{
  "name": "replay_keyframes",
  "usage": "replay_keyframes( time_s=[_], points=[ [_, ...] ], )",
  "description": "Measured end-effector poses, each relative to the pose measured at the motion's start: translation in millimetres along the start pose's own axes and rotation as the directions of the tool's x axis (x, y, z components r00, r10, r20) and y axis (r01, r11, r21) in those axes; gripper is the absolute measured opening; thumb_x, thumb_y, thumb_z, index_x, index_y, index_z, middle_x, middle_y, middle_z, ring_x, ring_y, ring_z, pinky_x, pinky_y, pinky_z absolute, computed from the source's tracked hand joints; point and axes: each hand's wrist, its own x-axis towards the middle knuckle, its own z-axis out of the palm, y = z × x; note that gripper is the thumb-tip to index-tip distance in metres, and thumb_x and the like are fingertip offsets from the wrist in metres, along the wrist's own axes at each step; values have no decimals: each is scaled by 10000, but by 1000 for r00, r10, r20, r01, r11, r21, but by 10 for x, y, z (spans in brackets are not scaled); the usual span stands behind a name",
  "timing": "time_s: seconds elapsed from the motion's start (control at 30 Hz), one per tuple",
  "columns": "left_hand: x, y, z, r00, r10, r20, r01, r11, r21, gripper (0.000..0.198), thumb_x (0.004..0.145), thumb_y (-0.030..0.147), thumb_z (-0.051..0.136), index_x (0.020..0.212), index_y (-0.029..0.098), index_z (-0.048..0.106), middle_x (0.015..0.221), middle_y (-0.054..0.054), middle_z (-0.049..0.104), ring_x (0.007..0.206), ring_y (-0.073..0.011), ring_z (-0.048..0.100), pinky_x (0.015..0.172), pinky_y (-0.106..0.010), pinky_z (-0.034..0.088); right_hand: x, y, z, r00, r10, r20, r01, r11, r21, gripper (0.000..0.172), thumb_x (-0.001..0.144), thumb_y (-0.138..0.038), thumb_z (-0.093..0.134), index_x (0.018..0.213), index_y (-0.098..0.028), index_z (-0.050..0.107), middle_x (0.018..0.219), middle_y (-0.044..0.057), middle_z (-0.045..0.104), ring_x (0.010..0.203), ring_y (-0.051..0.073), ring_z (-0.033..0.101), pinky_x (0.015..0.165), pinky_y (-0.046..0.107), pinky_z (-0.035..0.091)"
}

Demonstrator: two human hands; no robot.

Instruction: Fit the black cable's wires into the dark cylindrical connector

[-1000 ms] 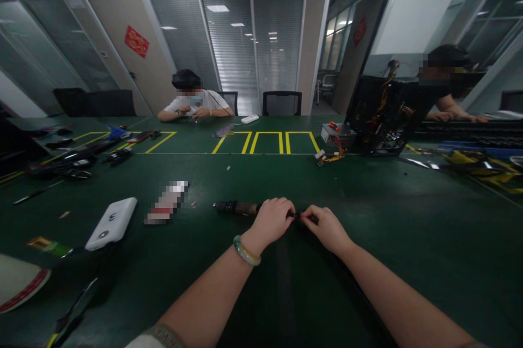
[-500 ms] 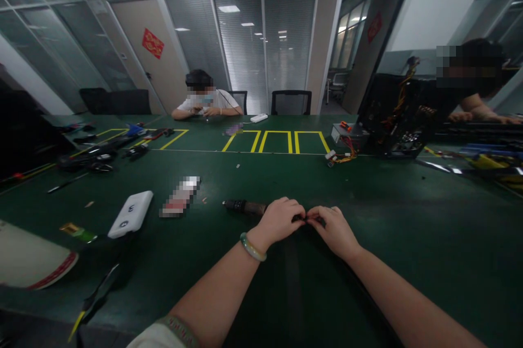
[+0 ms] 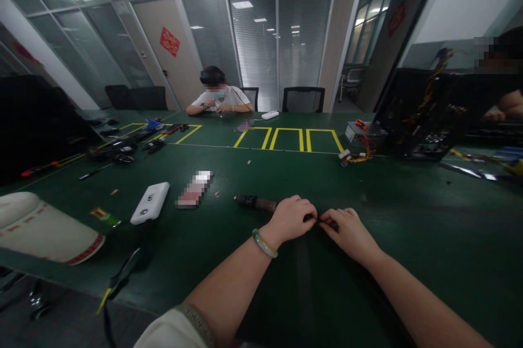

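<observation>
My left hand (image 3: 295,218), with a jade-coloured bangle at the wrist, is closed around the rear part of a dark cylindrical tool (image 3: 261,204). The tool has a brownish handle, a black ribbed collar and a small metal tip pointing left, low over the table. My right hand (image 3: 350,233) is closed too, its thumb and fingers pinched close to the left fingertips. Something small and dark shows between the two hands, too small and shaded to name. The tool's rear end is hidden by the left fingers.
On the green table (image 3: 196,250) lie a white power bank (image 3: 150,203), a pixelated flat item (image 3: 195,190) and a small green-gold item (image 3: 105,217). A large paper cup (image 3: 49,228) stands left. A power supply (image 3: 362,134) and black computer case (image 3: 425,114) are right. Another person (image 3: 220,95) sits opposite.
The view has turned slightly left, so everything sits further right and more of the cup shows. Both hands keep the same pinched pose, and a slightly wider gap shows between their fingertips.
</observation>
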Motion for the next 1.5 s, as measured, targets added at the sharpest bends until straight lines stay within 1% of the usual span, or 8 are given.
replay_keyframes(
  time_s=[0.1,0.27,0.5,0.7,0.83,1.03,1.23,1.5],
  points=[
    [1,4,4,1000,-21,-23,20,1000,-22,70,884,293,607,911,245,650,931,12,656,887,-185,548,813,-333,434,2,23,8,999,43,-4,-42,994,103,80,881,-295,594,923,-256,651,854,1,679,811,208,623,837,390,406],
    [4,13,16,998,-42,-48,40,998,-42,89,882,310,620,903,230,651,918,0,653,893,-192,549,805,-333,437,1,45,40,994,106,-5,-101,958,270,129,904,-327,566,925,-256,670,864,10,677,808,202,616,704,323,451],
    [1,-9,88,997,-28,-72,25,998,-52,132,879,337,653,921,212,641,945,-20,650,919,-199,555,807,-338,430,-10,39,48,995,64,-72,-49,979,198,83,911,-260,584,896,-248,665,809,-12,654,762,176,588,681,298,424],
    [-1,-23,116,997,-47,-63,45,999,-23,188,851,341,692,961,219,602,940,-5,635,909,-195,550,789,-328,426,-9,56,81,993,37,-112,-17,985,174,65,899,-199,612,893,-237,665,828,-18,655,776,160,579,709,281,409],
    [-21,-13,78,998,-22,-62,20,999,-29,186,834,315,701,948,216,592,932,-6,627,913,-205,545,793,-334,429,-10,58,93,993,40,-113,-21,986,168,48,889,-199,630,891,-234,663,821,-17,652,784,160,576,708,274,398],
    [-41,-8,29,998,28,-53,-32,996,-77,148,838,189,639,974,221,592,973,-7,628,934,-198,551,841,-342,444,-20,41,65,993,50,-104,-32,985,170,58,885,-198,631,901,-244,662,829,-26,650,794,155,580,701,265,395],
    [-46,-20,52,999,21,-50,-25,997,-79,139,863,218,626,996,217,585,1037,-25,627,978,-207,560,876,-362,458,-34,31,45,994,33,-103,-15,985,171,68,895,-204,617,916,-243,669,869,-19,663,827,160,586,736,274,400],
    [-61,-21,34,997,56,-58,-60,995,-76,113,886,190,592,993,227,586,1189,-26,605,1084,-207,555,939,-389,456,-18,30,46,995,39,-91,-24,987,161,64,890,-195,616,888,-240,663,833,-19,654,798,161,581,729,276,400]
  ],
)
